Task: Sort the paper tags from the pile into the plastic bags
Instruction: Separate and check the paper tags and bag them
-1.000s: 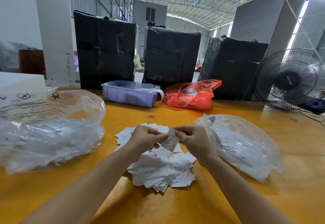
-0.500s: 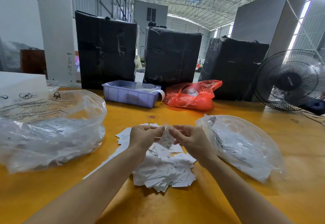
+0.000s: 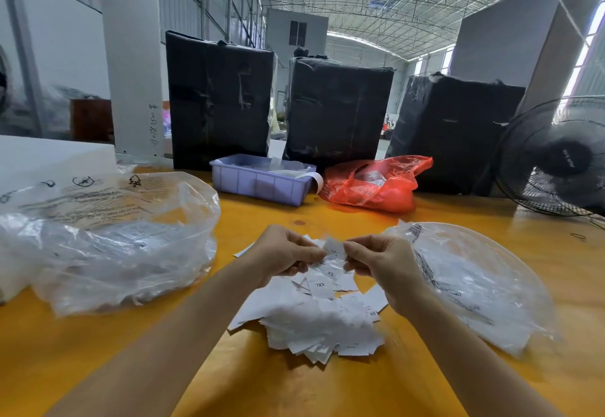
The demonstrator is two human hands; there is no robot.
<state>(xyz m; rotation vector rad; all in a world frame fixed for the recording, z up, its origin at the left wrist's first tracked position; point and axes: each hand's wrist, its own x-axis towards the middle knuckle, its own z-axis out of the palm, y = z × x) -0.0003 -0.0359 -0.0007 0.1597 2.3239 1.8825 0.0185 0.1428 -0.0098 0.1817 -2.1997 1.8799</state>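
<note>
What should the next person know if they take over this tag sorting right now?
Left hand and right hand: both pinch one paper tag, held above the pile.
Pile of tags: on the yellow table, between the forearms, still large; XS and XXL tags show on top.
Plastic bags: big one at left, smaller one at right; both already hold tags.
Left: bag the held tag, then work through the pile.
</note>
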